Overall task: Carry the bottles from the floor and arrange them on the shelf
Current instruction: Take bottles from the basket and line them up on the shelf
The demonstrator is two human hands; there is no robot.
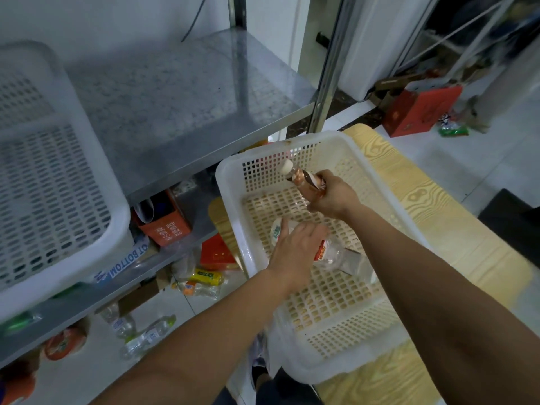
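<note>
So right now they're at the picking-up stage, both hands down in the white basket (233, 182) that sits on a pale wood-grain board (438, 206) just off the shelf's front corner. Right hand (333, 197) has its grip clamped round a brownish bottle (306, 179) with a white cap, held up near the basket's far wall, cap tilted toward the shelf. Left hand (295, 249) is lower, over a clear bottle (330, 252) lying on the basket floor around the middle, fingers draped on it. Too blurry to say for sure, so I can't tell if that grip has actually closed on it or is just landing. The steel shelf (181, 92) surface is bare across its right half, and another white basket (58, 176) takes up its left end. More bottles are scattered on the floor (96, 358) under the shelf. Next move, I'd guess, is closing the left hand properly, lifting both clear of the basket rim, then swinging left and standing them upright on that bare patch without clipping the upright post (330, 71).
</note>
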